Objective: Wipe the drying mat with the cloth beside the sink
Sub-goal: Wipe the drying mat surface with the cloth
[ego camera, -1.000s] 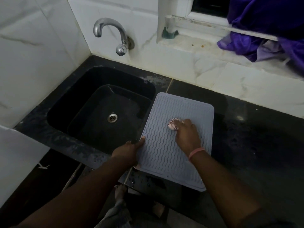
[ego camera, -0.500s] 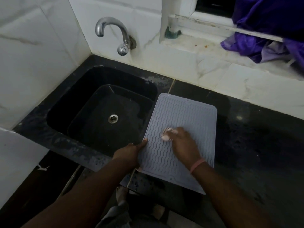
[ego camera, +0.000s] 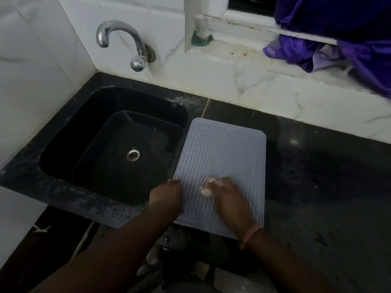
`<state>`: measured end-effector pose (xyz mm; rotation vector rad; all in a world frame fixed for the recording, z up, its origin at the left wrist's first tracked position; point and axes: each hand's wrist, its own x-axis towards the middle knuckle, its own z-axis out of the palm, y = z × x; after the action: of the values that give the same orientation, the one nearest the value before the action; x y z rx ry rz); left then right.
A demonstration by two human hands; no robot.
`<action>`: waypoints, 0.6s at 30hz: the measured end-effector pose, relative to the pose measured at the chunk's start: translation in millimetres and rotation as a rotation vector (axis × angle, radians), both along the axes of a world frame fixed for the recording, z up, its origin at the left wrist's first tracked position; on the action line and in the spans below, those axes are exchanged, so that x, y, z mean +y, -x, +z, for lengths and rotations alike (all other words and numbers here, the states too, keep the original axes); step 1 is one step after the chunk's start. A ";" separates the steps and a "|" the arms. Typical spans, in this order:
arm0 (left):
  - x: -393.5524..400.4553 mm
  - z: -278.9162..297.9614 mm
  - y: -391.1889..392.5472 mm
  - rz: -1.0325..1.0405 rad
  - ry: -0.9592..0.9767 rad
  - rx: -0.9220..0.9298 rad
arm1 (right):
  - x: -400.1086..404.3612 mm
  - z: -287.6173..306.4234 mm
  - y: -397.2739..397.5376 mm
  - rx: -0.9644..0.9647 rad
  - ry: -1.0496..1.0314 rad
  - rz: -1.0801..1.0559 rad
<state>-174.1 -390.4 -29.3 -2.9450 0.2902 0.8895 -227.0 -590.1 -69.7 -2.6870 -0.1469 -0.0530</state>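
Note:
A pale grey drying mat (ego camera: 224, 153) with wavy ridges lies on the black counter just right of the sink. My right hand (ego camera: 230, 197) holds a small pinkish-white cloth (ego camera: 207, 188) bunched under its fingers and presses it on the mat's near-left part. Most of the cloth is hidden by the hand. My left hand (ego camera: 167, 193) grips the mat's left edge, thumb on top, near the front corner.
A black sink (ego camera: 114, 149) with a steel drain sits left of the mat, and a chrome tap (ego camera: 127, 43) juts from the white tiled wall. Purple fabric (ego camera: 342, 39) hangs over the window ledge at the back right. The dark counter (ego camera: 328, 187) stretches to the right.
My right hand has drawn the cloth from the mat's middle toward its near-left part, closer to my left hand. The left hand keeps its hold on the mat's left edge.

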 end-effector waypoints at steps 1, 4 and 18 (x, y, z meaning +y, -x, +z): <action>-2.9 0.6 1.1 0.005 0.001 0.002 | -20.7 -1.7 -11.7 0.056 0.009 -0.080; -11.3 -3.1 9.7 -0.090 0.022 -0.080 | -60.1 -11.0 -28.8 0.026 -0.014 -0.350; -18.4 4.1 -14.6 -0.239 -0.007 0.094 | -32.7 -24.0 38.4 0.011 -0.106 -0.284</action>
<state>-159.5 -408.8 -25.1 -2.7872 0.6261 0.9910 -265.4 -622.8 -93.7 -2.5819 0.2351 -0.1299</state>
